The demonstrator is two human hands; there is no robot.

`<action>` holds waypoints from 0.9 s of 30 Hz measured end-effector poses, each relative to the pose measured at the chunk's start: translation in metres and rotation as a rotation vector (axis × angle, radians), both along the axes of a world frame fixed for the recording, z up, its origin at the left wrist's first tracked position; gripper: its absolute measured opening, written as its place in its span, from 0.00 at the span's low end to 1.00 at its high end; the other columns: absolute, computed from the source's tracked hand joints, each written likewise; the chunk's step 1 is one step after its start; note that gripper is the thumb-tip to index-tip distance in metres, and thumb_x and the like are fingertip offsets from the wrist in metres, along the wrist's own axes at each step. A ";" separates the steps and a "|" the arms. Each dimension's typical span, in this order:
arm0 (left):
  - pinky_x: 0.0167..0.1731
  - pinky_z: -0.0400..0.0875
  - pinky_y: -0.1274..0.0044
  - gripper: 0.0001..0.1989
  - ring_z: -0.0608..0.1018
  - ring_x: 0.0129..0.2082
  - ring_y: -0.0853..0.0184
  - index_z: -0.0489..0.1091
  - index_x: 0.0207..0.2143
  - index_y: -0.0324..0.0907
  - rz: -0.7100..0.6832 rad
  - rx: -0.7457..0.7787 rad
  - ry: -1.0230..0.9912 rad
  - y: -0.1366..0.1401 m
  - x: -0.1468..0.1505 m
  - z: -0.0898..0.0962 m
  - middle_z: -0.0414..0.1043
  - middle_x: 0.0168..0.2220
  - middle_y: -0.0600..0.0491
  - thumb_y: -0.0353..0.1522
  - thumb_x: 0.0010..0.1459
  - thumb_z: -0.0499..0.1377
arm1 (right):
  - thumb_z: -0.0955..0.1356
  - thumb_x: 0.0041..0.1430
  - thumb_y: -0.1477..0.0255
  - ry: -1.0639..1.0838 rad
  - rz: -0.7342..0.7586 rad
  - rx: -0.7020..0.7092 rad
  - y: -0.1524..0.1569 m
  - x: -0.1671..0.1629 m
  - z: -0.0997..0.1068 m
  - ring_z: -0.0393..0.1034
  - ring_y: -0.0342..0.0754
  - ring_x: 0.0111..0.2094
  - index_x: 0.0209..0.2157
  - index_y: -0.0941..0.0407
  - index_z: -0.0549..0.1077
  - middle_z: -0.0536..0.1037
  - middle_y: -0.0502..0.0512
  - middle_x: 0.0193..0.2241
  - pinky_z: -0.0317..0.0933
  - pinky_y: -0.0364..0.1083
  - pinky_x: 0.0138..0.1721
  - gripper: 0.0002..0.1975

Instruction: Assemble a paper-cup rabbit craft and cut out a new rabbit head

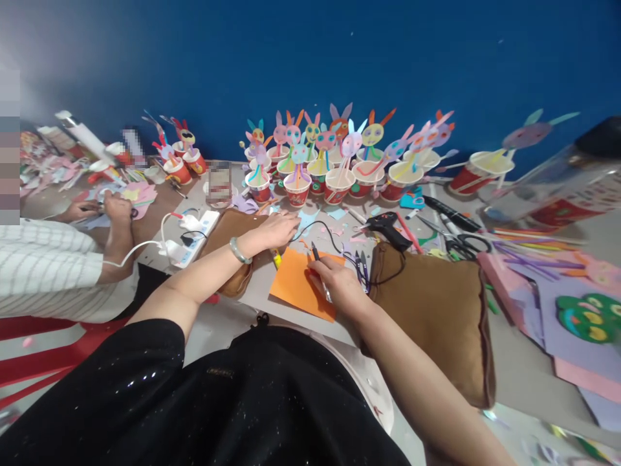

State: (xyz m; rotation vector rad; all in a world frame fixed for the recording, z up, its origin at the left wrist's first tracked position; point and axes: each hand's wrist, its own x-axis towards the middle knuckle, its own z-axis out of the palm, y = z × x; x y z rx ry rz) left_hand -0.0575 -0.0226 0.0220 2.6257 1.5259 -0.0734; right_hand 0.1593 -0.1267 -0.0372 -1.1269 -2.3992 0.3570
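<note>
Head view: my right grip is closed around a slim pen, over the right part of an orange sheet that lies just inside the near edge of a littered counter. My left grip is released — palm down, fingers stretched toward pale-blue paper scraps beyond the sheet's far edge. A bracelet circles my left wrist.

Along the counter's back edge, against a blue wall, stand red-and-white paper cups carrying colorful long-eared paper faces. A black glue gun lies beyond a large brown cushion, to the right of the orange sheet; a pair of black-handled scissors rests farther right. Toward the counter's right end, a green cut-out tops purple and pink sheets.

A smaller brown cushion sits at the near edge under my left forearm, beside a white power strip. Toward the left end, a co-worker in a striped sleeve has both hands near a heap of pastel paper — well apart from mine.
</note>
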 end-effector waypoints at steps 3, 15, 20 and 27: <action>0.55 0.69 0.63 0.18 0.77 0.53 0.52 0.75 0.50 0.32 0.132 0.028 0.021 0.014 0.009 -0.005 0.76 0.51 0.35 0.31 0.68 0.50 | 0.61 0.72 0.69 -0.003 0.004 -0.016 0.000 0.000 0.000 0.68 0.47 0.31 0.46 0.56 0.76 0.77 0.59 0.37 0.50 0.44 0.30 0.13; 0.45 0.71 0.72 0.09 0.80 0.45 0.58 0.76 0.42 0.37 0.296 -0.032 -0.194 0.038 0.008 -0.021 0.81 0.44 0.42 0.31 0.61 0.59 | 0.62 0.73 0.70 -0.037 0.004 -0.025 -0.001 0.000 0.004 0.69 0.46 0.32 0.46 0.57 0.76 0.77 0.59 0.37 0.49 0.43 0.29 0.12; 0.41 0.71 0.74 0.05 0.79 0.38 0.63 0.74 0.36 0.39 0.323 -0.027 -0.357 0.043 -0.005 -0.014 0.81 0.38 0.46 0.29 0.57 0.60 | 0.62 0.73 0.71 -0.012 0.006 -0.012 -0.001 0.002 -0.001 0.69 0.46 0.32 0.46 0.56 0.76 0.77 0.58 0.38 0.49 0.43 0.29 0.11; 0.38 0.77 0.74 0.17 0.80 0.33 0.67 0.73 0.39 0.39 0.132 -0.461 -1.005 0.024 -0.021 0.027 0.79 0.33 0.50 0.39 0.51 0.69 | 0.63 0.72 0.70 0.069 0.000 0.001 0.002 0.003 -0.007 0.69 0.46 0.31 0.46 0.56 0.76 0.77 0.58 0.36 0.55 0.44 0.30 0.10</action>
